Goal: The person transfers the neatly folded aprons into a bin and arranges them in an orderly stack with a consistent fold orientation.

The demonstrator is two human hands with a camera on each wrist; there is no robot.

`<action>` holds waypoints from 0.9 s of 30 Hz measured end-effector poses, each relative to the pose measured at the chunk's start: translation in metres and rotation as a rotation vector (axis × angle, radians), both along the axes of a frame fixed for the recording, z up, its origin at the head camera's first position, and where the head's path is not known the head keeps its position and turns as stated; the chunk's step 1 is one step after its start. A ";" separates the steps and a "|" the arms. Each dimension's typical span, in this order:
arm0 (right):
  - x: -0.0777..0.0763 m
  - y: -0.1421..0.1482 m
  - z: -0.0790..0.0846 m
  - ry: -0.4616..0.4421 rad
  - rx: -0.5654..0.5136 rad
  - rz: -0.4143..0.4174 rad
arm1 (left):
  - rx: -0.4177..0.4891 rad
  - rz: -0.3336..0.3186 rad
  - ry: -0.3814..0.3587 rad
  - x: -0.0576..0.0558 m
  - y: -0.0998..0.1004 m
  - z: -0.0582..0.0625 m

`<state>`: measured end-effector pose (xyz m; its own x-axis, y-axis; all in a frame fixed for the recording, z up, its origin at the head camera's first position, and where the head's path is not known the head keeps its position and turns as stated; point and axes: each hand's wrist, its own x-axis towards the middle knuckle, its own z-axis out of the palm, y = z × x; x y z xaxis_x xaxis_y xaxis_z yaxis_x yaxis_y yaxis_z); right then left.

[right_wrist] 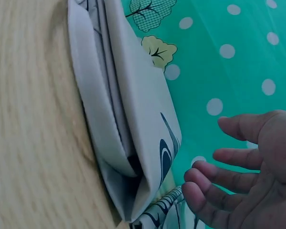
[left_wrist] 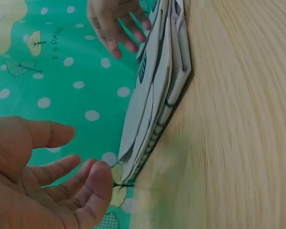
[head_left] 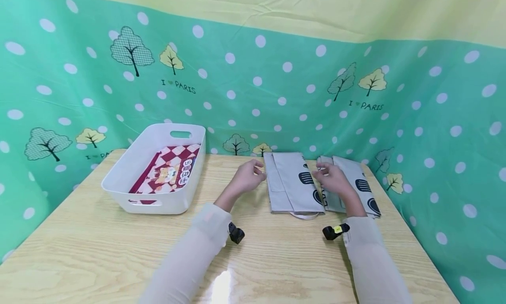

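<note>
Two folded light-grey cloths with dark kitchen-utensil prints lie side by side on the table: a left cloth (head_left: 290, 185) with a pale strap at its near edge, and a right cloth (head_left: 357, 181). My left hand (head_left: 248, 176) is just beside the left cloth's left edge, its fingers loosely bent and holding nothing. In the left wrist view, a gap shows between those fingers (left_wrist: 97, 186) and the folded layers. Around the border between both cloths hovers my right hand (head_left: 332, 177), relaxed and without anything in its grasp. The right wrist view shows its fingertips (right_wrist: 195, 191) apart from the cloth.
A white plastic basket (head_left: 114, 181) with handle slots stands on the left of the wooden table (head_left: 261, 269). Inside lies a red-and-white checked item (head_left: 168, 170) with a cartoon animal print. Green dotted curtain (head_left: 253, 88) hangs behind and along both sides.
</note>
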<state>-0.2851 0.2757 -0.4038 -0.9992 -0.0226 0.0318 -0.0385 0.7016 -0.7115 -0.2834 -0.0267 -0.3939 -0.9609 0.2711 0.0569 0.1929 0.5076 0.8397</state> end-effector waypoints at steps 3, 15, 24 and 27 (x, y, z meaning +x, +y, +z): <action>0.000 0.000 -0.002 -0.023 -0.005 0.018 | 0.038 0.007 -0.047 -0.001 0.007 -0.003; -0.009 -0.005 -0.006 -0.134 0.048 0.081 | 0.035 0.107 -0.222 -0.008 0.032 -0.014; -0.006 -0.010 -0.014 -0.109 0.088 0.084 | 0.011 0.103 -0.273 -0.004 0.036 -0.013; -0.005 -0.012 -0.012 -0.083 0.109 0.065 | 0.035 0.118 -0.291 -0.006 0.038 -0.014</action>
<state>-0.2902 0.2634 -0.4161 -0.9947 -0.0863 -0.0567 -0.0308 0.7725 -0.6342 -0.2893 0.0116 -0.4078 -0.9627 0.1598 -0.2182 -0.1167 0.4824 0.8681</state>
